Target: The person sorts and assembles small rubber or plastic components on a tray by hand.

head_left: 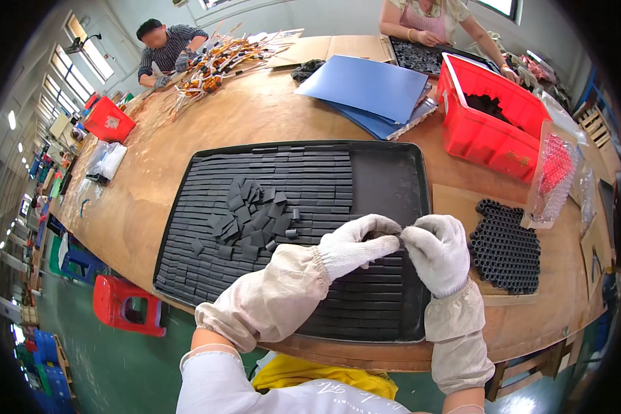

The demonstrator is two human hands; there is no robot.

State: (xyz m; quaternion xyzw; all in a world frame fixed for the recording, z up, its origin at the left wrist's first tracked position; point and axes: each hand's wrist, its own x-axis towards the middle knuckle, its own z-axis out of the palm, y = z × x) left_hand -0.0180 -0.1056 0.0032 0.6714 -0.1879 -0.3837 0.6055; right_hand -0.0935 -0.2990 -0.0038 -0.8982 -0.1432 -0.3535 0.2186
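Note:
Both my hands wear white gloves and meet above the right part of a black tray (392,181). My left hand (361,243) is closed, thumb and fingers pinched together at the right hand's fingertips. My right hand (437,252) is closed too, its fingertips pressed against the left's. Whatever small dark thing lies between them is mostly hidden. Long rows of flat black strips (303,169) line the tray below. On top of the rows, left of my hands, lies a loose pile of small black rectangular pieces (252,219), with a few short rolled ones at its right edge.
Right of the tray, upright black tubes (507,247) stand packed together on cardboard (455,201). Beyond are a red bin (490,141) with black pieces, a bubble-wrap bag (555,169) and blue sheets (366,86). Two people work across the table (141,186). A red stool (121,303) stands at left.

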